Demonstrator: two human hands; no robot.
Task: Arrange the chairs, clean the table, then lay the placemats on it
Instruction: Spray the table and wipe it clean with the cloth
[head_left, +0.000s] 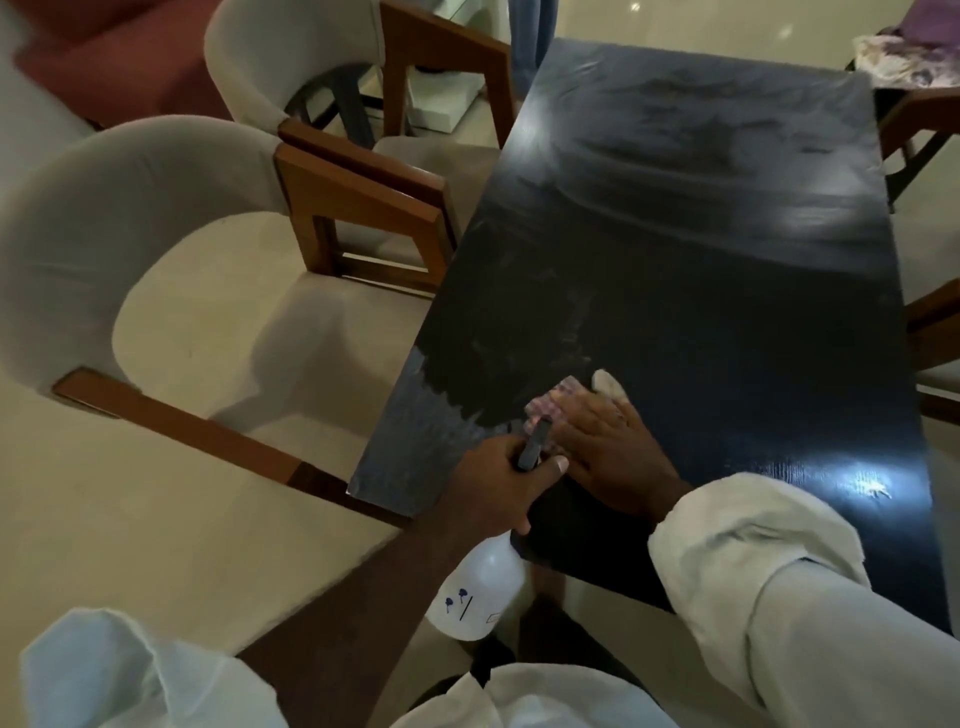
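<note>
One table (701, 234), two chairs (93, 234) (249, 57) at its left, one spray bottle (480, 587), one cloth (550, 402), two hands (498, 483) (608, 441).

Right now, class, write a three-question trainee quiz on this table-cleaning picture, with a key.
1. True or false: the left hand grips the spray bottle.
2. What does the right hand press on? A sponge, B cloth, C placemat.
3. Are any placemats on the table yet?
Key: 1 true; 2 B; 3 no.
</note>
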